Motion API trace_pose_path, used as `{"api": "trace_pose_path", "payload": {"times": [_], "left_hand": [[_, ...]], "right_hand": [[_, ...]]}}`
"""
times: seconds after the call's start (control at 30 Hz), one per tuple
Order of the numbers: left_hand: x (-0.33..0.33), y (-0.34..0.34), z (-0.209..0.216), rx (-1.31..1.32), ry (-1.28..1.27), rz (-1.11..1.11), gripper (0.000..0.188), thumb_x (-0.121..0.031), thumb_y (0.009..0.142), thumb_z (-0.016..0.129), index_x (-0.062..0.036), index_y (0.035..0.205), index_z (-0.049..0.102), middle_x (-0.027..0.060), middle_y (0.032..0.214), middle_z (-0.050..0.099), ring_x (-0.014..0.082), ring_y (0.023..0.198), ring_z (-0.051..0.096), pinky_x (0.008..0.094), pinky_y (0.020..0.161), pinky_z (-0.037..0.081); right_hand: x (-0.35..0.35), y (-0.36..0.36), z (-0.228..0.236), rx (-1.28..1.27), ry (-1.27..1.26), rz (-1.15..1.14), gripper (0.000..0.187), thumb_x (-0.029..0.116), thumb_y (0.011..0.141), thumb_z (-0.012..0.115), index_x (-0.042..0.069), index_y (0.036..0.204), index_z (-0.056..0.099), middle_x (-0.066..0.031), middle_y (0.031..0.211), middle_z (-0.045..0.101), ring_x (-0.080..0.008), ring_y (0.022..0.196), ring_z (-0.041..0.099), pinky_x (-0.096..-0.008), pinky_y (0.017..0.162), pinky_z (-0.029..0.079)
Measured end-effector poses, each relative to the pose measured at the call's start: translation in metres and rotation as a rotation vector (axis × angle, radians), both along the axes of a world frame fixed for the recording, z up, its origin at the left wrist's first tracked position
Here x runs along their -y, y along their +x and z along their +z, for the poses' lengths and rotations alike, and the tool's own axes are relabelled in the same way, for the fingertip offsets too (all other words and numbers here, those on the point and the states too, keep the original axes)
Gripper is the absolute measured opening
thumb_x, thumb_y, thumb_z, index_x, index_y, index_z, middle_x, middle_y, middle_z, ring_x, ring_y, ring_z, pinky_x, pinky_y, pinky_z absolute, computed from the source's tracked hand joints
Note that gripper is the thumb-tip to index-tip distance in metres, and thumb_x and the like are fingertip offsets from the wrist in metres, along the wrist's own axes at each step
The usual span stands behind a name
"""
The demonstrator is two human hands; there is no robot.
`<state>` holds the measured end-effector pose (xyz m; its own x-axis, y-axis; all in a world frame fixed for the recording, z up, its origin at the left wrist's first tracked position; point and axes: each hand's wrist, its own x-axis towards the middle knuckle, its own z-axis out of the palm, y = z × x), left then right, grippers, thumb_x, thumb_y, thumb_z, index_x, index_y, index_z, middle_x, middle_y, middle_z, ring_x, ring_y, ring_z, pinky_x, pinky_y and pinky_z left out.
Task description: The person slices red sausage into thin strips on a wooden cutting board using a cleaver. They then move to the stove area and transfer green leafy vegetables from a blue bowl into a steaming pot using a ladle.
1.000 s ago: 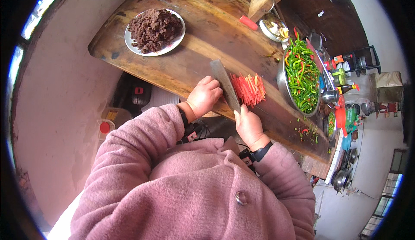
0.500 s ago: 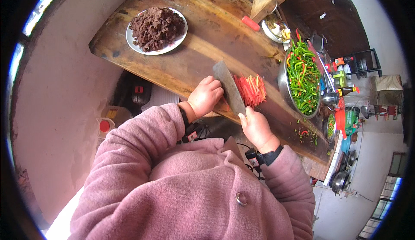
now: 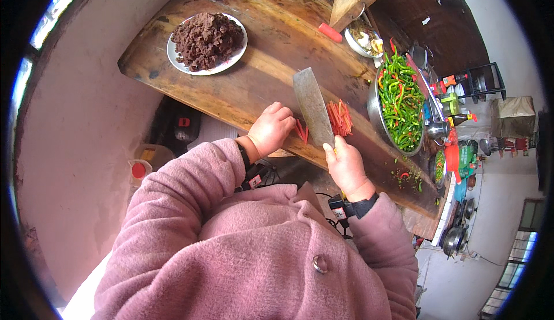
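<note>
Red strips (image 3: 339, 118) lie heaped on the wooden board (image 3: 265, 78), just right of the cleaver (image 3: 313, 104), and a few loose red pieces (image 3: 304, 133) sit between its blade and the left hand (image 3: 270, 130). The right hand (image 3: 349, 167) grasps the cleaver's handle. The left fingers curl down by the board's near edge; whether they pin anything beneath, I cannot tell from this angle. For even slicing, those fingertips are best tucked behind the knuckles, the blade upright, each stroke short.
</note>
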<state>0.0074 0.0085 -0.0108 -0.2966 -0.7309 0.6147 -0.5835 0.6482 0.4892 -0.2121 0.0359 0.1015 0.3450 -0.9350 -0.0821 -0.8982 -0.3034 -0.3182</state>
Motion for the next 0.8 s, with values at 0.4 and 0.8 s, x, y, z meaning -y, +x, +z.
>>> {"api": "trace_pose_path", "payload": {"times": [0.4, 0.8], "left_hand": [[-0.005, -0.001, 0.011, -0.215, -0.082, 0.098, 0.021, 0.003, 0.073, 0.066, -0.0032, 0.090, 0.056, 0.0135, 0.090, 0.054, 0.0340, 0.082, 0.053, 0.0406, 0.075, 0.048], [-0.004, -0.003, 0.011, -0.150, -0.056, 0.105, 0.021, 0.003, 0.072, 0.065, -0.0029, 0.089, 0.055, 0.0137, 0.090, 0.054, 0.0344, 0.081, 0.054, 0.0410, 0.075, 0.048]], "right_hand": [[-0.002, -0.033, -0.042, 0.237, 0.262, -0.048, 0.029, 0.026, 0.094, 0.061, -0.002, 0.089, 0.056, -0.0272, 0.077, 0.061, -0.0471, 0.076, 0.060, -0.0503, 0.065, 0.047], [0.007, -0.079, 0.007, 0.171, -0.215, -0.078, 0.024, 0.021, 0.091, 0.063, 0.004, 0.108, 0.064, -0.0228, 0.084, 0.065, -0.0422, 0.082, 0.065, -0.0457, 0.070, 0.052]]}}
